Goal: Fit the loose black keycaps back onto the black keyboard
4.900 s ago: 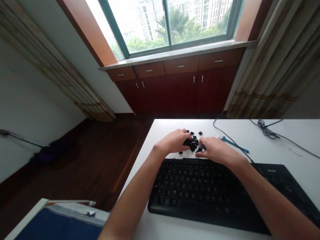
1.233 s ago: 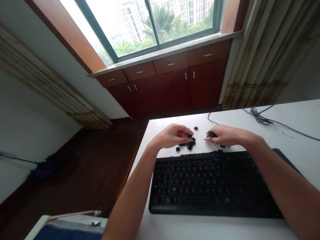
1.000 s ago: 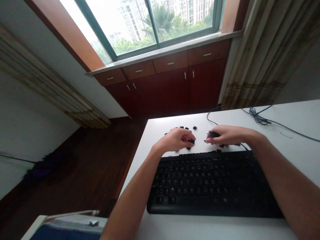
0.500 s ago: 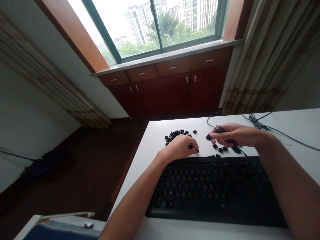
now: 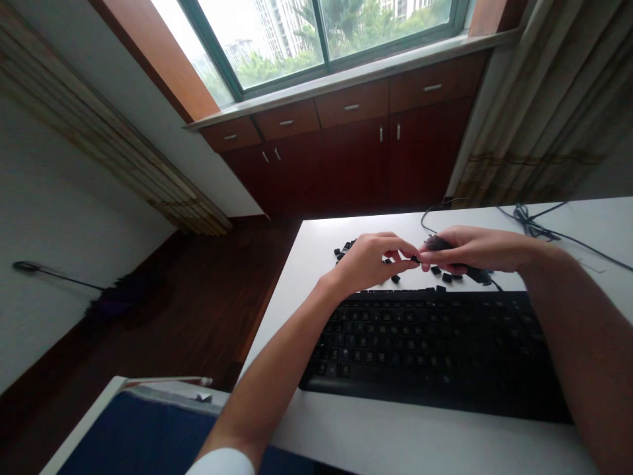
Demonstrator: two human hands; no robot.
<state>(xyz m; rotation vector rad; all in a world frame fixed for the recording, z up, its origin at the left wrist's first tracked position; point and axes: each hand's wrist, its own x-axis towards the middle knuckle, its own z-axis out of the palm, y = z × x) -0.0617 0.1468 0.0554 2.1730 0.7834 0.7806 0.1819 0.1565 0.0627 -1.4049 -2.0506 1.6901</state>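
Observation:
My left hand (image 5: 378, 260) is pinched on a small black keycap (image 5: 415, 259), with thumb and fingertips meeting my right hand's fingertips. My right hand (image 5: 469, 249) is closed around a dark, elongated corded object (image 5: 438, 244); its exact kind I cannot make out. A cord leaves it at both ends. Below both hands lies a black keyboard (image 5: 425, 343) on the white table. Loose keycaps (image 5: 446, 278) lie between my right hand and the keyboard's far edge. Another group of keycaps (image 5: 345, 249) is partly hidden behind my left hand.
Coiled black cable (image 5: 531, 218) lies on the table's (image 5: 316, 422) far right. Beyond the table stand red-brown cabinets (image 5: 346, 165) under a window. At the lower left is a chair-like frame with dark blue fabric (image 5: 143, 435). A dark umbrella-like object (image 5: 119, 297) rests on the floor.
My left hand has moved right, from above the keyboard's far edge to my right hand, and its fingertips now meet the right ones at the keycap. The camera view has tilted downward.

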